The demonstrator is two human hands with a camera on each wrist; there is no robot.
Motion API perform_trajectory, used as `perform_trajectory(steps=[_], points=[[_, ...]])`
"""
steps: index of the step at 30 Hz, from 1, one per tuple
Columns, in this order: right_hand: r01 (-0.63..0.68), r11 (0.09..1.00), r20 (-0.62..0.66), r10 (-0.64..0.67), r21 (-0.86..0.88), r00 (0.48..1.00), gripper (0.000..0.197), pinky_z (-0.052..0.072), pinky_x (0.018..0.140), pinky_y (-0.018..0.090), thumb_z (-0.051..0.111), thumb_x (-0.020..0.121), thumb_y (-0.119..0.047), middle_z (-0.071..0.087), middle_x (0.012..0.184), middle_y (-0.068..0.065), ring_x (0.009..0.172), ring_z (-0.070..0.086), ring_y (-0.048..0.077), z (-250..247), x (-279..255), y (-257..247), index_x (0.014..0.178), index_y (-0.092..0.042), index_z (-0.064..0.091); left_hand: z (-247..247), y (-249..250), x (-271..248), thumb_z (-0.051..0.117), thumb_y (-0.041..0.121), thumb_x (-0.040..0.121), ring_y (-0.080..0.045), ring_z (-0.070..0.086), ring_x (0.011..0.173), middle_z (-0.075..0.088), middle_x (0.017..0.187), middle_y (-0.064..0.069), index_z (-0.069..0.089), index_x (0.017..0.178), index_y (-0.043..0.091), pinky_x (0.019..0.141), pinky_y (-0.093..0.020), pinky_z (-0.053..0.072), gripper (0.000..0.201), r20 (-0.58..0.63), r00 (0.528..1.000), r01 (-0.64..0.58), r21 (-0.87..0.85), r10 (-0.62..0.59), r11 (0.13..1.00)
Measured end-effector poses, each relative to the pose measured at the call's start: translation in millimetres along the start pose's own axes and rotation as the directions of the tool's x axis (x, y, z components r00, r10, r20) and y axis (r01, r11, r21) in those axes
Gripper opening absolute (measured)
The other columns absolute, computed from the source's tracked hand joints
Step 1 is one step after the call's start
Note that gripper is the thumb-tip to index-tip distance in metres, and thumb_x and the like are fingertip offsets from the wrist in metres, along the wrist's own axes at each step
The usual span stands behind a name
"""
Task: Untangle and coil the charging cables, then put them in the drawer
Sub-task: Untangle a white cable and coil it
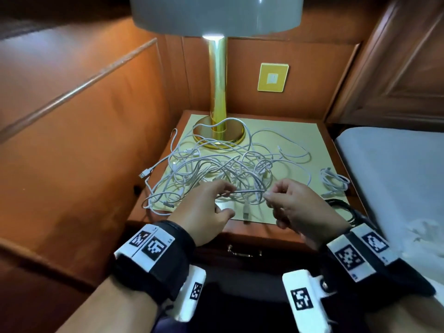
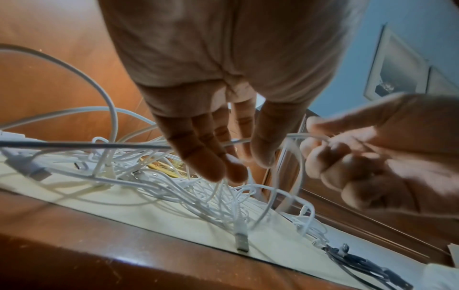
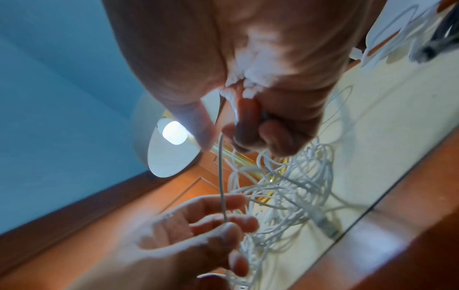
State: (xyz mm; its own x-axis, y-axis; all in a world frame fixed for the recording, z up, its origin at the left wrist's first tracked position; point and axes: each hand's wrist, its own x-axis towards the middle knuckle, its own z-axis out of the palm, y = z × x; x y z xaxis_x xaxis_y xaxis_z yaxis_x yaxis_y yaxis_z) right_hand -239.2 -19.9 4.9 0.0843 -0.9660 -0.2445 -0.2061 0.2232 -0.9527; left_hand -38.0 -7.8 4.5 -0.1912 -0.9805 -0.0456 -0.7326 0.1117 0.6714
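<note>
I hold one white strand (image 1: 245,192) stretched between my hands, just above the front of the nightstand (image 1: 144,207). My left hand (image 1: 206,210) pinches it between thumb and fingertips, the other fingers loosely extended. My right hand (image 1: 300,207) pinches the other end of that stretch, its remaining fingers curled in toward the palm. The strand runs back into the tangle (image 1: 216,164) of white cables spread over the pale mat (image 1: 300,133), reaching around the base of the brass lamp (image 1: 218,97). A USB plug (image 1: 245,213) hangs near the mat's front edge, between my hands. A small white coil (image 1: 334,180) lies apart at the right, with a black cable (image 1: 346,207) just in front of it. The drawer (image 1: 243,253) below is closed.
</note>
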Motion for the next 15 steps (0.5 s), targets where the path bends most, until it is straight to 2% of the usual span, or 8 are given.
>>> perform_trajectory(steps=[2, 4, 8, 10, 11, 13, 15], points=[[0.03, 0.992, -0.002, -0.03, 0.122, 1.0, 0.022, 0.028, 0.046, 0.028, 0.07, 0.092, -0.017, 0.042, 0.062, 0.003, 0.048, 0.034, 0.013, 1.8, -5.0, -6.5, 0.08, -0.012, 0.052, 2.0, 1.7, 1.0, 0.069, 0.021, 0.091, -0.006, 0.062, 0.075, 0.065, 0.094, 0.017, 0.066, 0.108, 0.031, 0.076, -0.025, 0.05, 0.02, -0.001, 1.0, -0.02, -0.027, 0.02, 0.999], [0.085, 0.989, -0.02, -0.083, 0.12, 0.996, 0.02, 0.029, 0.046, 0.029, 0.073, 0.089, -0.021, 0.042, 0.056, -0.001, 0.05, 0.032, 0.015, 1.4, -9.4, -10.7, 0.082, -0.012, 0.057, 1.6, 2.1, 1.5, 0.065, 0.019, 0.094, -0.007, 0.06, 0.072, 0.064, 0.085, 0.014, 0.068, 0.097, 0.028, 0.07, -0.025, 0.048, 0.01, -0.025, 1.0, -0.015, -0.022, 0.015, 1.0], [0.113, 0.992, -0.095, -0.108, 0.056, 0.99, 0.019, 0.035, 0.052, 0.033, 0.07, 0.09, -0.03, 0.051, 0.048, -0.012, 0.052, 0.034, 0.017, -6.2, -15.7, -17.8, 0.094, -0.011, 0.067, -7.3, -5.5, 1.9, 0.059, 0.014, 0.097, -0.01, 0.061, 0.069, 0.064, 0.084, 0.011, 0.067, 0.091, 0.025, 0.063, -0.024, 0.048, 0.015, -0.115, 0.992, 0.048, 0.004, -0.048, 0.999], [0.127, 0.992, -0.165, -0.127, -0.016, 0.978, 0.023, 0.041, 0.056, 0.033, 0.071, 0.088, -0.035, 0.054, 0.045, -0.016, 0.052, 0.04, 0.016, -11.9, -17.4, -20.3, 0.094, -0.012, 0.069, -13.6, -11.4, 1.8, 0.055, 0.011, 0.098, -0.007, 0.06, 0.072, 0.064, 0.083, 0.012, 0.067, 0.091, 0.025, 0.06, -0.018, 0.043, 0.02, -0.151, 0.984, 0.101, 0.052, -0.093, 0.993], [0.139, 0.989, -0.205, -0.147, -0.054, 0.968, 0.025, 0.042, 0.059, 0.032, 0.073, 0.086, -0.037, 0.055, 0.045, -0.017, 0.05, 0.044, 0.012, -15.4, -16.9, -21.3, 0.092, -0.013, 0.07, -17.0, -15.5, 1.3, 0.054, 0.01, 0.097, -0.007, 0.059, 0.074, 0.065, 0.083, 0.012, 0.067, 0.09, 0.026, 0.06, -0.016, 0.04, 0.021, -0.174, 0.978, 0.13, 0.084, -0.114, 0.988], [0.153, 0.983, -0.284, -0.177, -0.106, 0.942, 0.034, 0.043, 0.062, 0.032, 0.076, 0.079, -0.047, 0.056, 0.047, -0.016, 0.049, 0.05, 0.005, -22.9, -15.3, -22.3, 0.084, -0.015, 0.068, -23.7, -23.4, 0.5, 0.054, 0.008, 0.096, -0.013, 0.061, 0.082, 0.068, 0.087, 0.008, 0.066, 0.085, 0.024, 0.067, -0.023, 0.043, 0.022, -0.225, 0.961, 0.19, 0.112, -0.162, 0.975], [0.139, 0.989, -0.352, -0.148, -0.05, 0.924, 0.048, 0.047, 0.062, 0.035, 0.074, 0.071, -0.06, 0.054, 0.049, -0.012, 0.051, 0.051, 0.008, -27.8, -14.4, -22.6, 0.082, -0.015, 0.065, -30.4, -32.1, 0.3, 0.056, 0.008, 0.094, -0.02, 0.063, 0.09, 0.07, 0.091, 0.003, 0.064, 0.082, 0.023, 0.078, -0.03, 0.047, 0.021, -0.282, 0.938, 0.238, 0.1, -0.201, 0.966]])
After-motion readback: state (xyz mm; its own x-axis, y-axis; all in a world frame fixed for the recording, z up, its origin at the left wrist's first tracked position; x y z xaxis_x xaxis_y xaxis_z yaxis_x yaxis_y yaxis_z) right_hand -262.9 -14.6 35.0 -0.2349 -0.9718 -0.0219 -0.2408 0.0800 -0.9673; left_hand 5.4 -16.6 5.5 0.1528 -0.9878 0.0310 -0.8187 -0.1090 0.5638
